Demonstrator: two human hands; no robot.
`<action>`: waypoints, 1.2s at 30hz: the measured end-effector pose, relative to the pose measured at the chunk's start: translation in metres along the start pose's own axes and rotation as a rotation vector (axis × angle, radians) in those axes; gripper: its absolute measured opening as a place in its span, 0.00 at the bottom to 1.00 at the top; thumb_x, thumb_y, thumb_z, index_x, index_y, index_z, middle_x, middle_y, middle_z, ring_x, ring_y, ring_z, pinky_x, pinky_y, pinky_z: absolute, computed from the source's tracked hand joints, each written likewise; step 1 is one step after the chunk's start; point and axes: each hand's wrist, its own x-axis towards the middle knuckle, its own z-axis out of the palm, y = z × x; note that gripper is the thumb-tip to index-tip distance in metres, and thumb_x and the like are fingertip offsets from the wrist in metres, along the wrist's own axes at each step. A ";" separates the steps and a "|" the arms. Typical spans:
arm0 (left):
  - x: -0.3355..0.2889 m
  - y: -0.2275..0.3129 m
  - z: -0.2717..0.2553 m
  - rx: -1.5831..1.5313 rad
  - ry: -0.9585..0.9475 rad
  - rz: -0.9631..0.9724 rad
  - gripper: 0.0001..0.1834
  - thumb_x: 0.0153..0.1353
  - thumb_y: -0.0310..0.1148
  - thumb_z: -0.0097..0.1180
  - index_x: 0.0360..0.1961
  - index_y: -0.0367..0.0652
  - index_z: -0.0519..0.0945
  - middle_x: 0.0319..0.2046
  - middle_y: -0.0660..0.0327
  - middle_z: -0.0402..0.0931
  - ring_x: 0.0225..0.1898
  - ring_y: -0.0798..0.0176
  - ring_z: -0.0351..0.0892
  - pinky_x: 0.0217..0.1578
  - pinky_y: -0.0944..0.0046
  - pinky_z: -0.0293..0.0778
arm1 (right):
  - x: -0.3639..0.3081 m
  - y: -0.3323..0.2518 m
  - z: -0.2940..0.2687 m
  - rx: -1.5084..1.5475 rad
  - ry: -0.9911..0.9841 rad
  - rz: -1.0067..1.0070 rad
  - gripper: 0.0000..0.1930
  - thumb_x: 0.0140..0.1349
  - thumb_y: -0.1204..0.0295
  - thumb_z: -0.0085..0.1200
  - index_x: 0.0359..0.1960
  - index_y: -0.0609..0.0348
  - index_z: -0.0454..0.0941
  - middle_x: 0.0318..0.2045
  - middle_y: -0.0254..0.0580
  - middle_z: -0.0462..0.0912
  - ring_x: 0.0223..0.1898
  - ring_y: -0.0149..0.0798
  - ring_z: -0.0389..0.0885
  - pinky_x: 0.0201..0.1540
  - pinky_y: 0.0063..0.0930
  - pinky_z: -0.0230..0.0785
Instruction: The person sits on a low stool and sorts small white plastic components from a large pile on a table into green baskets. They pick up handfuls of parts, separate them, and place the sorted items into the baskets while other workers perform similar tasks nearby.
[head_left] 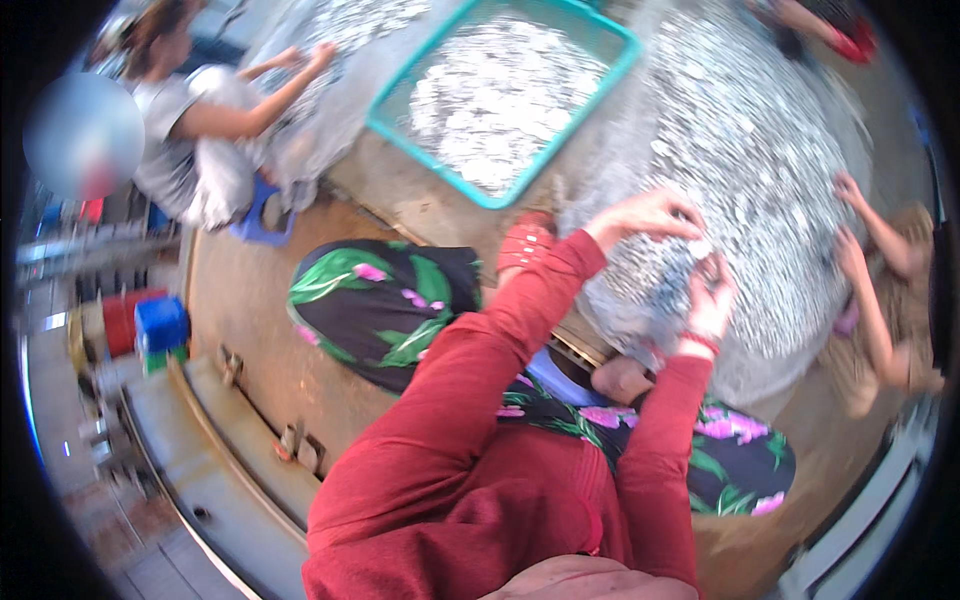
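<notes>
Over a broad heap of small silvery-white pieces [750, 160], my two hands are close together. My left hand [650, 213] reaches in from the left with its fingers curled toward the thumb; what they hold, if anything, is too blurred to make out. Below it, my right hand [710, 300] points upward, fingertips pinched at a small white piece [700, 248]. The heap lies on clear plastic sheeting [790, 365], and blur hides what kind of pieces they are. A red band circles my right wrist.
A teal basket [375, 122] of whiter pieces stands ahead. At far left a person [195, 130] sits on a blue stool [265, 215] by another heap. Another person's hands [850, 240] touch my heap's right edge. A metal beam [230, 430] runs along the lower left.
</notes>
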 end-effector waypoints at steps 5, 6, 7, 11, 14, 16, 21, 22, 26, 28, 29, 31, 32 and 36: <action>-0.016 -0.039 0.002 -0.761 0.159 0.123 0.11 0.56 0.37 0.49 0.32 0.41 0.75 0.29 0.65 0.72 0.32 0.70 0.72 0.28 0.63 0.75 | -0.056 0.037 0.108 -0.564 -0.024 -0.238 0.06 0.52 0.79 0.41 0.30 0.65 0.71 0.30 0.45 0.75 0.36 0.39 0.74 0.42 0.32 0.69; -0.010 -0.047 0.009 -0.955 0.186 0.126 0.13 0.56 0.39 0.45 0.33 0.40 0.75 0.32 0.60 0.72 0.34 0.65 0.73 0.32 0.53 0.75 | -0.056 0.049 0.121 -0.888 -0.111 -0.428 0.07 0.52 0.77 0.38 0.26 0.64 0.71 0.28 0.44 0.75 0.35 0.37 0.75 0.41 0.30 0.68; -0.007 -0.056 0.014 -1.132 0.252 0.072 0.16 0.56 0.42 0.43 0.33 0.41 0.74 0.31 0.60 0.72 0.35 0.63 0.73 0.35 0.53 0.74 | -0.059 0.060 0.136 -1.234 -0.149 -0.484 0.10 0.53 0.76 0.36 0.29 0.65 0.72 0.28 0.43 0.76 0.36 0.36 0.75 0.43 0.29 0.67; 0.018 -0.126 0.018 -1.558 0.528 0.065 0.14 0.55 0.41 0.43 0.33 0.43 0.74 0.34 0.59 0.73 0.36 0.59 0.73 0.38 0.56 0.73 | -0.037 0.102 0.139 -2.077 -0.408 -0.753 0.13 0.59 0.70 0.44 0.42 0.64 0.74 0.36 0.47 0.78 0.44 0.47 0.73 0.49 0.33 0.63; 0.021 -0.091 -0.013 -1.439 0.581 0.232 0.15 0.51 0.35 0.45 0.36 0.37 0.73 0.33 0.54 0.73 0.37 0.56 0.73 0.45 0.54 0.70 | -0.047 0.095 0.165 -1.840 -0.403 -1.011 0.16 0.60 0.66 0.48 0.45 0.62 0.75 0.39 0.50 0.78 0.50 0.49 0.70 0.53 0.34 0.60; 0.008 -0.030 -0.056 -1.711 0.358 0.328 0.12 0.49 0.33 0.47 0.32 0.35 0.72 0.29 0.53 0.74 0.32 0.53 0.75 0.38 0.53 0.74 | -0.045 0.056 0.169 -1.766 -0.277 -1.040 0.16 0.60 0.66 0.48 0.47 0.62 0.74 0.39 0.50 0.78 0.48 0.46 0.72 0.53 0.33 0.61; -0.028 0.072 -0.164 -1.197 0.965 0.230 0.29 0.63 0.51 0.31 0.47 0.35 0.69 0.55 0.46 0.58 0.54 0.52 0.61 0.60 0.52 0.56 | -0.019 -0.056 0.135 -1.799 -0.057 -0.851 0.18 0.58 0.69 0.49 0.49 0.61 0.72 0.39 0.49 0.79 0.42 0.41 0.77 0.49 0.30 0.65; -0.041 0.079 -0.176 -0.959 1.124 0.282 0.27 0.63 0.48 0.32 0.47 0.35 0.70 0.53 0.48 0.61 0.52 0.53 0.63 0.58 0.54 0.58 | -0.008 -0.065 0.119 -1.917 0.005 -0.705 0.18 0.57 0.68 0.50 0.50 0.61 0.72 0.38 0.49 0.79 0.41 0.40 0.77 0.48 0.29 0.65; -0.039 0.022 -0.212 -0.003 1.578 0.409 0.19 0.64 0.38 0.37 0.44 0.34 0.73 0.43 0.54 0.73 0.46 0.59 0.71 0.49 0.62 0.66 | 0.045 -0.090 0.019 -2.146 0.122 -0.303 0.22 0.53 0.69 0.52 0.52 0.59 0.70 0.39 0.50 0.80 0.41 0.41 0.78 0.46 0.29 0.68; -0.008 -0.009 -0.204 0.201 1.078 0.477 0.16 0.60 0.37 0.44 0.45 0.40 0.74 0.42 0.58 0.73 0.40 0.64 0.73 0.36 0.63 0.72 | 0.067 -0.077 -0.023 -2.164 0.105 -0.303 0.25 0.52 0.69 0.52 0.53 0.61 0.69 0.42 0.53 0.79 0.45 0.44 0.77 0.49 0.30 0.67; 0.022 -0.021 -0.181 0.635 0.888 0.616 0.12 0.58 0.32 0.46 0.39 0.38 0.77 0.40 0.58 0.74 0.36 0.66 0.74 0.34 0.68 0.72 | 0.074 -0.070 -0.038 -2.183 0.132 -0.354 0.26 0.52 0.68 0.53 0.54 0.63 0.68 0.43 0.55 0.78 0.47 0.45 0.77 0.50 0.30 0.66; 0.054 -0.014 -0.100 0.611 0.521 0.320 0.13 0.56 0.32 0.49 0.40 0.41 0.79 0.31 0.56 0.78 0.32 0.61 0.77 0.36 0.65 0.73 | 0.057 -0.038 -0.041 -2.156 0.261 -0.277 0.24 0.49 0.68 0.56 0.49 0.63 0.72 0.43 0.61 0.76 0.48 0.52 0.75 0.51 0.36 0.66; 0.072 -0.025 -0.079 0.785 0.345 0.178 0.14 0.54 0.35 0.52 0.41 0.44 0.78 0.32 0.53 0.79 0.36 0.58 0.78 0.39 0.61 0.72 | 0.053 -0.030 -0.037 -2.193 0.298 -0.396 0.22 0.47 0.68 0.60 0.45 0.63 0.75 0.40 0.59 0.77 0.45 0.52 0.76 0.49 0.36 0.67; 0.116 -0.096 -0.023 1.009 0.074 -0.075 0.17 0.50 0.36 0.55 0.42 0.42 0.77 0.36 0.48 0.77 0.41 0.51 0.77 0.44 0.56 0.71 | 0.037 -0.021 -0.024 -1.961 0.342 -0.304 0.16 0.41 0.69 0.65 0.34 0.62 0.80 0.27 0.50 0.81 0.31 0.42 0.80 0.39 0.31 0.70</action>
